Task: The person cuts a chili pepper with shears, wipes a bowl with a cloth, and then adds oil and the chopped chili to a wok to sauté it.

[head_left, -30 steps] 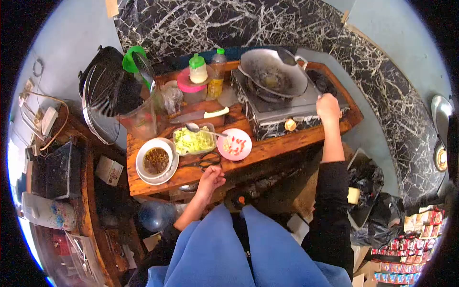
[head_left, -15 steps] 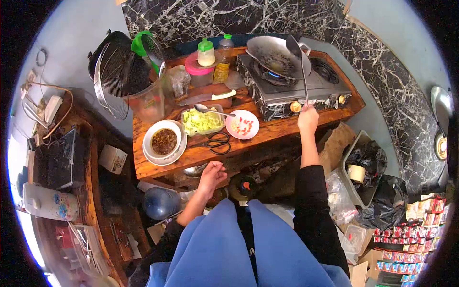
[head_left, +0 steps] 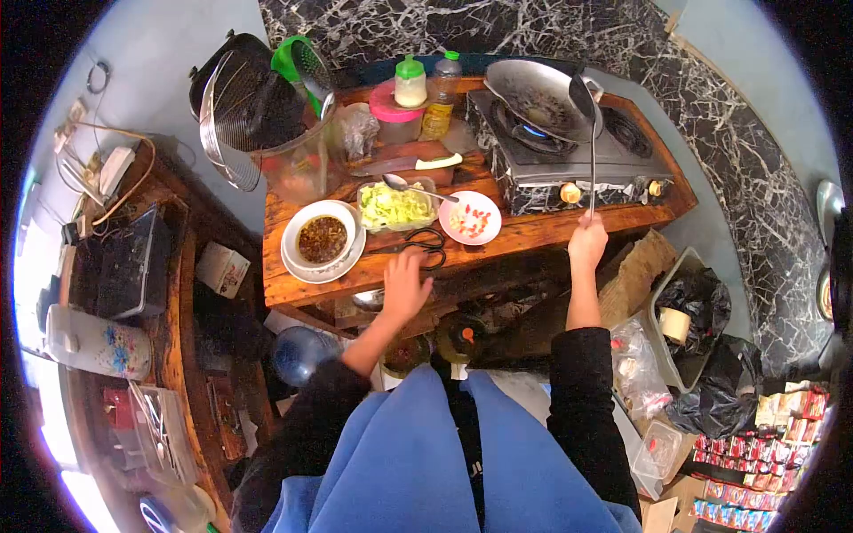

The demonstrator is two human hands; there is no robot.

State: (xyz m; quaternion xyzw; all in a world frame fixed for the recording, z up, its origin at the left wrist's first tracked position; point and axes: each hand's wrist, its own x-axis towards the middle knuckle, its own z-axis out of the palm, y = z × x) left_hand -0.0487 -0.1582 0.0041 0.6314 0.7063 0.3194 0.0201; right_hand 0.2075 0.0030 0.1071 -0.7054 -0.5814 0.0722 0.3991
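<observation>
My right hand (head_left: 588,242) is wrapped round the handle of a long spatula (head_left: 593,151), its dark blade up at the wok's right rim. The wok (head_left: 533,99) sits tilted on the stove (head_left: 569,164), over a blue flame. My left hand (head_left: 406,286) has its fingers apart at the table's front edge, right by the black-handled scissors (head_left: 432,251). Behind them are a tub of chopped greens (head_left: 391,210) with a spoon (head_left: 418,187) across it and a pink plate of chopped red and pale pieces (head_left: 471,218). A bowl of dark sauce (head_left: 322,240) stands to the left.
A knife (head_left: 409,165) lies on a cutting board at the back. Beyond it stand an oil bottle (head_left: 441,98), a green-capped jar (head_left: 410,84) and a pink-lidded tub (head_left: 391,111). Strainers (head_left: 229,124) rise at the left. A bin with black bags (head_left: 693,311) is below right.
My left hand has moved up and forward toward the scissors, its fingers spreading from a loose curl. My right hand keeps the spatula. The whole view has shifted slightly.
</observation>
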